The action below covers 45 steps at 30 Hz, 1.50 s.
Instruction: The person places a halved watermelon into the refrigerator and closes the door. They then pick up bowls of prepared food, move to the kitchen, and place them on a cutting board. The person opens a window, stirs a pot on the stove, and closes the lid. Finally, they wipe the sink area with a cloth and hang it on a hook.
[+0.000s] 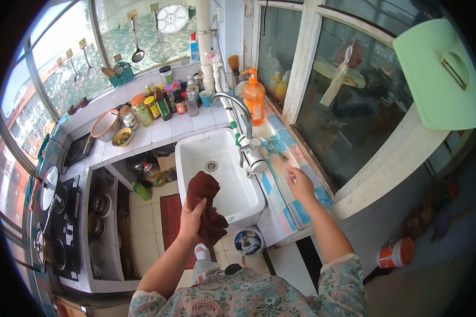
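Note:
My left hand grips a dark reddish-brown cloth, which hangs in folds over the near left part of a white ceramic sink. The sink's drain shows beyond the cloth. My right hand is over the tiled ledge to the right of the sink. Its fingers are curled, and I cannot tell whether anything small is between them. A chrome faucet with a white heater body stands at the sink's right edge, left of that hand.
An orange pump bottle stands behind the faucet. Several jars and sauce bottles line the back counter. On the left is a gas stove. A lined trash bin sits below the sink's front. A green cutting board hangs at upper right.

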Tool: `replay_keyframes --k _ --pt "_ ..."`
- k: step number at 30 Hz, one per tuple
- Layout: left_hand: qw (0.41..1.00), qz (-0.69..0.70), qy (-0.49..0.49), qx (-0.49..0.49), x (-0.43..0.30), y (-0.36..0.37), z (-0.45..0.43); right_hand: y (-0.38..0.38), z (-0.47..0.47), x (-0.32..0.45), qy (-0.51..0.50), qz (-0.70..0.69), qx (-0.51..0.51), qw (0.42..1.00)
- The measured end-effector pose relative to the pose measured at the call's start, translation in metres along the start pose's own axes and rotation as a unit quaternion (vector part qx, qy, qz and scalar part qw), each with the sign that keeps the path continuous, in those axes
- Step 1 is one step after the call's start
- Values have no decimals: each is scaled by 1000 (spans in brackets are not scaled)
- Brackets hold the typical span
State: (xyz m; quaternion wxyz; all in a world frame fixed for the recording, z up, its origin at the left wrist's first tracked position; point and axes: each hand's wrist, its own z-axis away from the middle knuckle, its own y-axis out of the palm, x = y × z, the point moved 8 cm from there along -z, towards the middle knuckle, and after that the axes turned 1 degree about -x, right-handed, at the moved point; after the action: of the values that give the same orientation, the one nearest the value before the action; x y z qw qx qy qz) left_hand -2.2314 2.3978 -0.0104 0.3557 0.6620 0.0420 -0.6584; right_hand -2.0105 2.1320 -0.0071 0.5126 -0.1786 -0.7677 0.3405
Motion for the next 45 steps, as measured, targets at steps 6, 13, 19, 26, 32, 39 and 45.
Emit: replay_keyframes --k 6,13,19,26,32,39,45 --pt "999 -33 14 33 -13 -22 -51 64 -82 -17 -71 367 -115 920" --pt "984 -67 -43 162 -30 -39 -121 84 -108 -18 15 408 -104 907" --pt "930 8 -213 300 -36 -26 -161 56 -62 -4 97 -3 -228 969" --pt "788 -133 -322 508 6 22 -136 91 1 97 185 -479 -228 827" --pt "853 -119 -89 501 -5 66 -104 108 46 117 185 -503 -233 812" --pt "862 -244 -18 444 9 57 -78 129 98 117 212 -538 -207 789" --pt "914 -144 -37 378 6 39 -65 151 118 152 89 -616 -69 780"
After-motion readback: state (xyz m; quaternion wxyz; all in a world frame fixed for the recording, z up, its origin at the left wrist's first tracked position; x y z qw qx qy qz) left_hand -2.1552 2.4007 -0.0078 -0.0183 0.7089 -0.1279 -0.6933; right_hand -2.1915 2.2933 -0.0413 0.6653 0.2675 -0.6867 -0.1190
